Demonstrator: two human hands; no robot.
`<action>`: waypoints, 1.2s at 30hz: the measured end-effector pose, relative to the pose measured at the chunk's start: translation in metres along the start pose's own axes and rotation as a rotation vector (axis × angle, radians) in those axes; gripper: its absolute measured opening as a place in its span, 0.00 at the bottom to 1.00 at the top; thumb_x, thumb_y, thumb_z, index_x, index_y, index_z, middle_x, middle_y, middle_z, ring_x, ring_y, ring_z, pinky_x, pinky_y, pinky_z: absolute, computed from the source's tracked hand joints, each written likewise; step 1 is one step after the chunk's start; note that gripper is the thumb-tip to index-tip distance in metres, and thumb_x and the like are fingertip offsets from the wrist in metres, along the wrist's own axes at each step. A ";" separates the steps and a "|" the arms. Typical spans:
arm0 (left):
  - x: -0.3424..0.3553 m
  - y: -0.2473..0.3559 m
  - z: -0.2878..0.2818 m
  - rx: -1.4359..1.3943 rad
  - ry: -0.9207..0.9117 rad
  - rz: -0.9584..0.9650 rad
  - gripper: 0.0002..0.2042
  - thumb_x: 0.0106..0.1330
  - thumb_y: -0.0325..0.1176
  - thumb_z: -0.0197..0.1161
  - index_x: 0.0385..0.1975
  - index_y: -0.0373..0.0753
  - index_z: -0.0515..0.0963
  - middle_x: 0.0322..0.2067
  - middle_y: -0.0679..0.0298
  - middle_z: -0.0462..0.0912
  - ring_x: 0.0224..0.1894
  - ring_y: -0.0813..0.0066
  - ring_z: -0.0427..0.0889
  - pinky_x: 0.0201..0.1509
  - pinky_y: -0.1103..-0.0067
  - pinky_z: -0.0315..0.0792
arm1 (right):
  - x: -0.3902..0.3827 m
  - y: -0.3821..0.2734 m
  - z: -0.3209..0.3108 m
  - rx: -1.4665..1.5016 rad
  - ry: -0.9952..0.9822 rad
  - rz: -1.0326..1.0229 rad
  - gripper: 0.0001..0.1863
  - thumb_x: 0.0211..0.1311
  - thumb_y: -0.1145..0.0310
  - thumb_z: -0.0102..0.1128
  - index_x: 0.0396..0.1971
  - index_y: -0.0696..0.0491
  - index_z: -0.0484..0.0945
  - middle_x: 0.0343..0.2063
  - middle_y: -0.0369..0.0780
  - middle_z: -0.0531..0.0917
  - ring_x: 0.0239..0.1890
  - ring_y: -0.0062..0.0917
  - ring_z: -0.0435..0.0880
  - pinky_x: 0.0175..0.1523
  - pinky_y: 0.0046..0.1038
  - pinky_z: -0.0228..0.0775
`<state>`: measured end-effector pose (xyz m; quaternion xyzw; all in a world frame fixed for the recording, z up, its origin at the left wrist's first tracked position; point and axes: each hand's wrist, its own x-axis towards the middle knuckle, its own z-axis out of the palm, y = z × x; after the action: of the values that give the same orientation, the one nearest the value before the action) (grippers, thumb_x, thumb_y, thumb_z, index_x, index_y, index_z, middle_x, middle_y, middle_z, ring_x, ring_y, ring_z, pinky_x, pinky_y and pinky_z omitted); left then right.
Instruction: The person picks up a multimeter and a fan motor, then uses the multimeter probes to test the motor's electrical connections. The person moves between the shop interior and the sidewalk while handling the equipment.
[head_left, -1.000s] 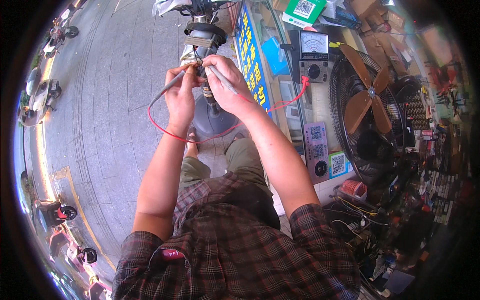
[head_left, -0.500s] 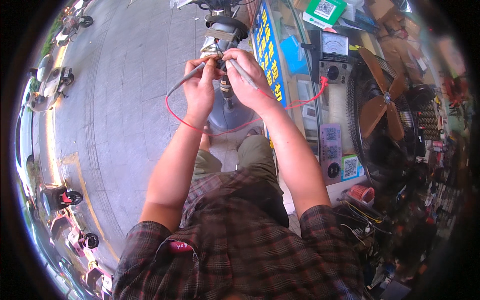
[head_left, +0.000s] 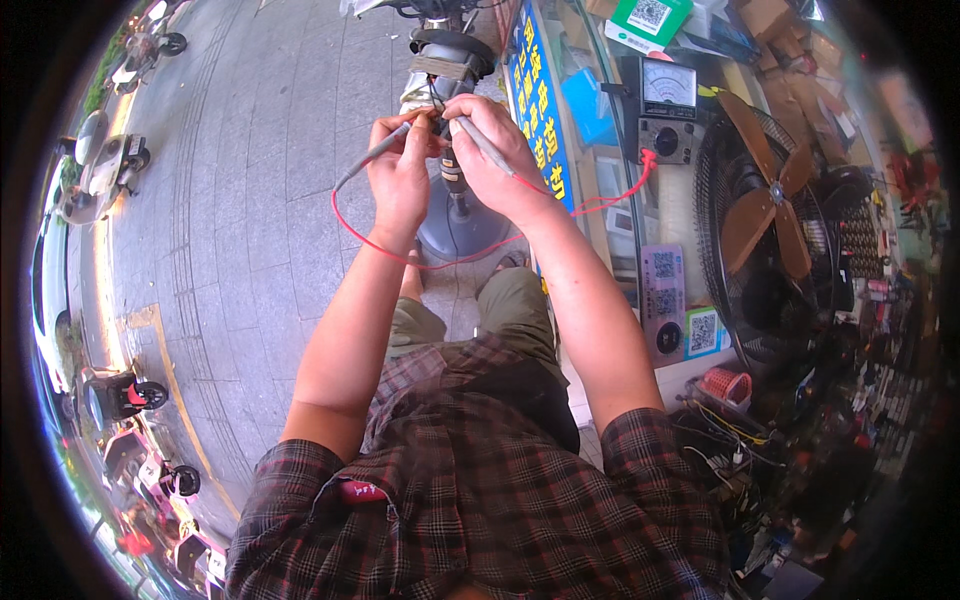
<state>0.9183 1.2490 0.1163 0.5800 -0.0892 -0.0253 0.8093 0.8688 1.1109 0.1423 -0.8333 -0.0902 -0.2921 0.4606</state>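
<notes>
My left hand is closed around a grey test probe, its tip pointing in at the fingertips. A second grey test probe lies pinched in my right hand. Both hands meet over thin dark wires on an upright stand with a round grey base. What the probe tips touch is hidden by my fingers. A red lead loops from the left probe under my wrists towards the analog multimeter, which sits on the counter at the right.
Beside the multimeter stands a fan with brown blades and a black wire guard. A blue sign runs along the counter's edge. Small parts and cables clutter the right side. Parked scooters line the paved ground's left edge.
My hands and both probes keep nearly the same place. A red blur has appeared among the scooters at the lower left.
</notes>
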 end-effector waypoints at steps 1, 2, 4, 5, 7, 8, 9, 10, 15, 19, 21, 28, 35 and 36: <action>0.000 -0.001 0.001 0.007 0.004 0.010 0.09 0.76 0.31 0.63 0.47 0.34 0.74 0.39 0.60 0.86 0.34 0.79 0.84 0.39 0.80 0.78 | 0.000 0.000 -0.001 -0.004 0.002 -0.001 0.12 0.67 0.78 0.53 0.49 0.56 0.75 0.50 0.46 0.82 0.55 0.42 0.81 0.62 0.38 0.73; 0.000 -0.002 0.000 0.013 0.008 0.019 0.09 0.77 0.32 0.63 0.47 0.34 0.74 0.37 0.61 0.86 0.35 0.80 0.83 0.39 0.81 0.77 | 0.001 -0.001 -0.001 -0.009 0.003 -0.002 0.12 0.67 0.78 0.53 0.49 0.56 0.75 0.50 0.46 0.82 0.55 0.42 0.81 0.62 0.38 0.73; 0.000 0.000 0.001 0.005 0.015 0.034 0.09 0.77 0.33 0.64 0.47 0.35 0.76 0.36 0.61 0.85 0.35 0.81 0.82 0.38 0.82 0.75 | 0.001 0.000 0.002 0.016 0.008 -0.009 0.11 0.67 0.78 0.55 0.48 0.56 0.75 0.49 0.46 0.82 0.55 0.42 0.81 0.61 0.38 0.74; 0.000 0.000 0.002 0.015 0.009 0.042 0.09 0.77 0.32 0.63 0.47 0.35 0.75 0.35 0.61 0.85 0.34 0.81 0.82 0.38 0.81 0.75 | 0.001 0.003 0.002 0.020 0.015 -0.034 0.11 0.67 0.77 0.56 0.48 0.56 0.75 0.49 0.46 0.82 0.55 0.42 0.81 0.61 0.38 0.74; -0.001 0.001 0.003 0.043 0.018 0.055 0.09 0.77 0.32 0.63 0.47 0.35 0.75 0.35 0.62 0.85 0.34 0.80 0.81 0.38 0.80 0.75 | 0.000 0.006 0.002 0.016 0.014 -0.053 0.11 0.66 0.78 0.56 0.48 0.56 0.75 0.49 0.46 0.81 0.54 0.42 0.81 0.62 0.38 0.73; 0.000 0.000 0.002 0.045 0.013 0.060 0.09 0.77 0.32 0.63 0.47 0.34 0.75 0.35 0.62 0.85 0.34 0.80 0.81 0.39 0.80 0.75 | 0.000 0.006 0.003 0.024 0.017 -0.062 0.12 0.65 0.78 0.56 0.48 0.56 0.75 0.49 0.46 0.81 0.54 0.42 0.80 0.62 0.38 0.73; 0.000 -0.002 0.001 0.047 0.007 0.065 0.09 0.77 0.32 0.63 0.47 0.34 0.75 0.35 0.62 0.85 0.34 0.80 0.81 0.39 0.80 0.75 | 0.001 0.007 0.003 0.033 0.021 -0.071 0.12 0.65 0.78 0.56 0.48 0.56 0.75 0.48 0.46 0.81 0.54 0.42 0.80 0.62 0.39 0.73; 0.000 -0.002 0.000 0.050 0.002 0.069 0.09 0.77 0.32 0.62 0.47 0.34 0.75 0.35 0.62 0.85 0.34 0.80 0.81 0.39 0.80 0.75 | 0.001 0.006 0.002 0.011 0.016 -0.081 0.13 0.64 0.78 0.56 0.48 0.56 0.75 0.48 0.46 0.81 0.55 0.43 0.80 0.62 0.39 0.73; 0.000 -0.002 0.001 0.064 0.007 0.063 0.09 0.77 0.33 0.63 0.47 0.34 0.74 0.34 0.62 0.85 0.34 0.81 0.81 0.39 0.80 0.75 | 0.004 0.003 0.003 0.030 0.061 -0.102 0.11 0.61 0.78 0.58 0.44 0.55 0.75 0.43 0.46 0.81 0.49 0.45 0.81 0.57 0.42 0.73; 0.000 0.000 0.001 0.097 0.006 0.060 0.09 0.77 0.32 0.63 0.47 0.34 0.74 0.33 0.62 0.84 0.34 0.81 0.80 0.39 0.80 0.75 | 0.003 0.004 0.005 0.046 0.077 -0.101 0.11 0.61 0.78 0.58 0.43 0.55 0.75 0.42 0.46 0.81 0.49 0.45 0.81 0.56 0.42 0.73; 0.000 -0.001 0.002 0.089 0.006 0.061 0.09 0.77 0.32 0.63 0.47 0.34 0.74 0.33 0.62 0.84 0.34 0.81 0.80 0.39 0.80 0.75 | 0.003 0.004 0.005 0.045 0.085 -0.104 0.10 0.61 0.78 0.58 0.43 0.55 0.75 0.42 0.46 0.81 0.49 0.45 0.81 0.56 0.42 0.73; 0.000 0.001 0.000 0.089 0.006 0.074 0.09 0.77 0.32 0.62 0.47 0.33 0.74 0.34 0.62 0.85 0.34 0.81 0.81 0.40 0.80 0.75 | 0.002 0.004 0.007 0.025 0.099 -0.105 0.11 0.61 0.78 0.58 0.43 0.55 0.75 0.42 0.46 0.82 0.49 0.45 0.81 0.56 0.42 0.73; 0.003 -0.002 -0.003 0.071 0.001 0.054 0.09 0.76 0.30 0.63 0.47 0.33 0.74 0.36 0.60 0.86 0.33 0.78 0.84 0.38 0.80 0.79 | -0.001 0.005 0.009 0.005 0.080 -0.101 0.11 0.66 0.77 0.59 0.48 0.55 0.75 0.47 0.47 0.82 0.53 0.44 0.82 0.59 0.40 0.75; 0.002 -0.001 -0.002 0.046 -0.017 0.045 0.09 0.76 0.30 0.63 0.47 0.33 0.73 0.39 0.58 0.86 0.35 0.78 0.84 0.39 0.79 0.79 | -0.002 0.007 0.011 -0.002 0.086 -0.106 0.11 0.68 0.76 0.59 0.48 0.55 0.76 0.49 0.47 0.82 0.54 0.44 0.81 0.59 0.39 0.74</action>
<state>0.9211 1.2498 0.1148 0.5960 -0.1098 -0.0101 0.7954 0.8742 1.1160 0.1318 -0.8144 -0.1140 -0.3519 0.4472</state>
